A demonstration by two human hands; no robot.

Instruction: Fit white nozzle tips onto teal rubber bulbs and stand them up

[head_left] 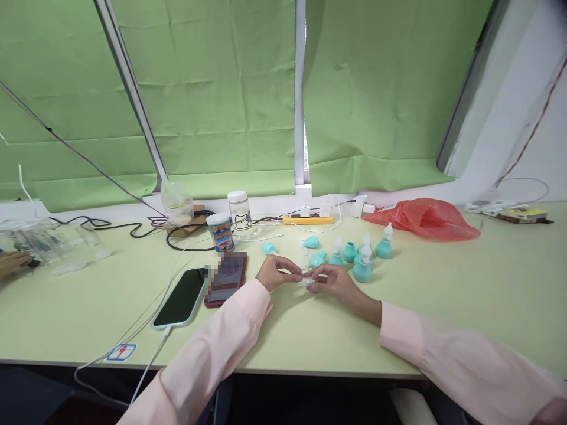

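Above the table's middle my left hand (280, 274) and my right hand (330, 282) meet, fingertips pinched together. Between them is a small clear plastic piece (305, 282), mostly hidden by the fingers. Just beyond my hands lie loose teal rubber bulbs, including one bulb (318, 258) on its side close to my right hand, another bulb (310, 242) farther back and a third bulb (268, 248) past my left hand. To the right stand several teal bulbs with clear nozzles, such as a nozzled bulb (362, 268) and a farther one (384, 248). An open-topped bulb (349, 252) shows no nozzle.
Left of my hands lie a red-edged phone (228, 280) and a white-cased phone (181, 298) on a cable. Behind them stand a printed canister (221, 234) and a clear jar (240, 213). A red plastic bag (423, 218) lies back right. Another person's hand (13, 262) is at far left.
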